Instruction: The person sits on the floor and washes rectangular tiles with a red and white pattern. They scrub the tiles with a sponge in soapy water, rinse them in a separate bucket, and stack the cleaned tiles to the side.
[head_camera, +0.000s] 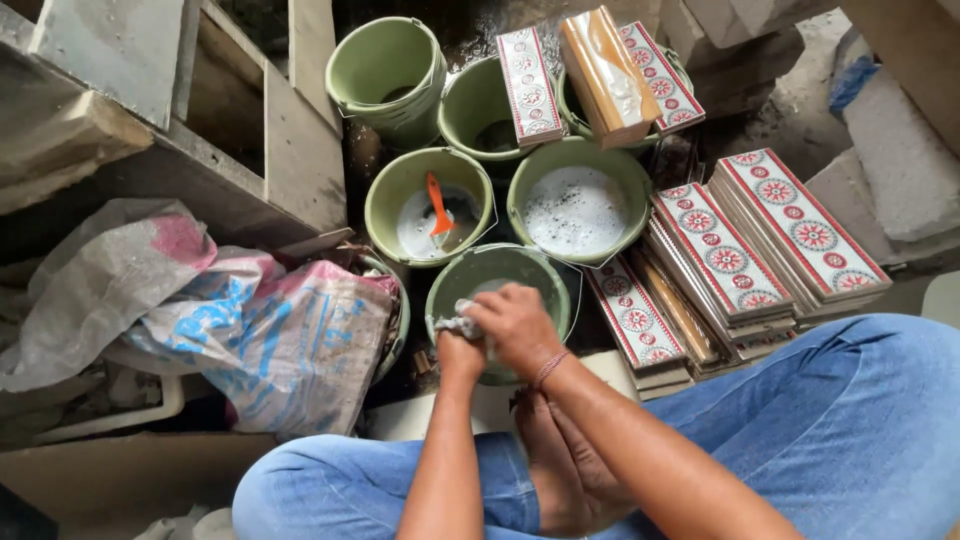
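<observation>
We sit cross-legged, both hands over the nearest pale green plastic bucket (497, 272). Our left hand (460, 352) and right hand (517, 326) are clenched together around a small wet grey rag (458, 322), apparently wringing it. Keeping the twist above the bucket's mouth would catch the drips. We count six green buckets, one orange-handled scraper (438, 206), and several stacks of red-patterned border tiles (760, 235).

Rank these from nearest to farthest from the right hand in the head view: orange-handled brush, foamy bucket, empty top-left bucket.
From the right hand:
1. Orange-handled brush, in the bucket up and left.
2. Foamy bucket, straight ahead; too close to the brush to rank firmly.
3. Empty top-left bucket, farthest.
</observation>
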